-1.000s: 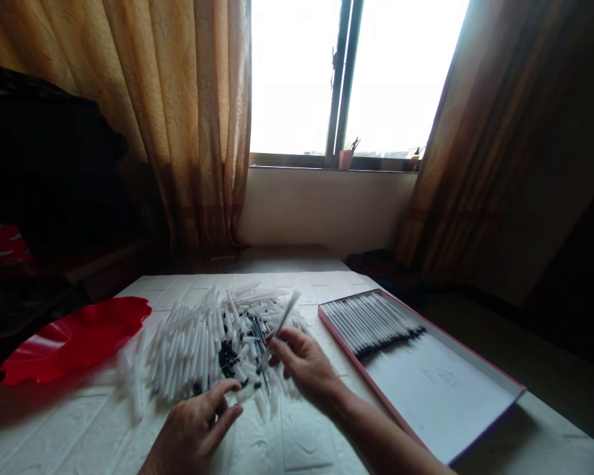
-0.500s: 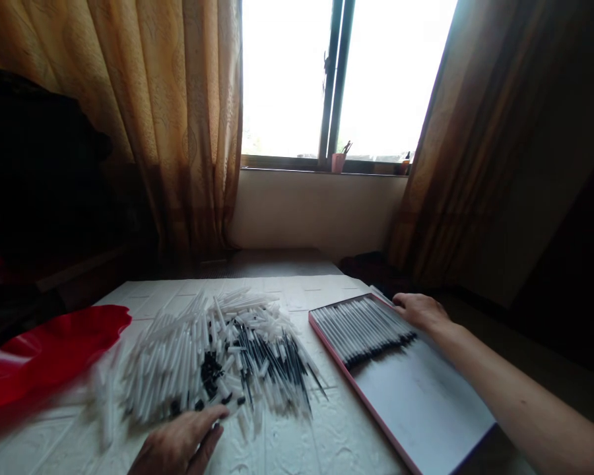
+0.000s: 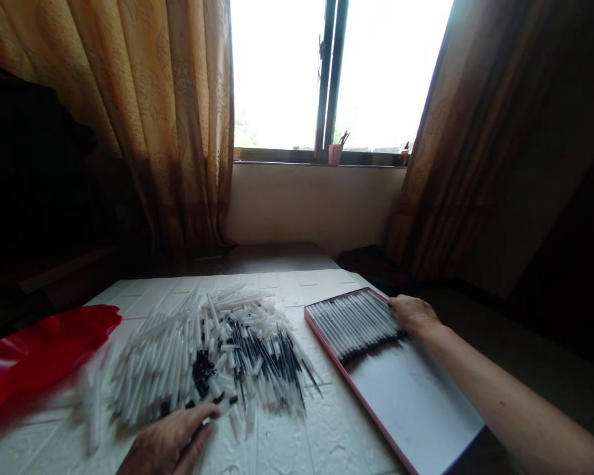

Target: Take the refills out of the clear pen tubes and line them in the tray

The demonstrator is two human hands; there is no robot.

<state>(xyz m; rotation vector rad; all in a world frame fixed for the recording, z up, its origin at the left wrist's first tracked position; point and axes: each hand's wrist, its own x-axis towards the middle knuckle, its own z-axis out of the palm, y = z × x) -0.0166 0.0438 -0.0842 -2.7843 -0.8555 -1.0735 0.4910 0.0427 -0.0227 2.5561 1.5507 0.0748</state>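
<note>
My left hand [image 3: 165, 442] rests low on the table, its index finger stretched out and the thumb a little apart, with nothing visible between them. Its fingertips lie beside small black caps [image 3: 233, 400] at the near edge of a loose pile. Clear white pen barrels [image 3: 153, 369] make up the pile's left part, and thin dark refills [image 3: 272, 359] its right. My right hand [image 3: 413, 315] is closed at the right edge of a shallow pink-rimmed box [image 3: 354, 390]. What its fingers pinch is hidden. Inside the box, a row of black-ended pens [image 3: 356, 322] lies side by side.
A red scalloped dish [image 3: 44, 349] stands at the left, blurred. White brick-patterned covering [image 3: 327, 439] lies on the table. Behind it are a dark surface [image 3: 282, 257], curtains [image 3: 188, 119] and a window with a pink cup [image 3: 334, 154] on its sill.
The whole view has shifted slightly. A pale stick that showed beyond the box's far right edge is no longer visible there; my right hand sits closer to the row. My left hand stays by the pile.
</note>
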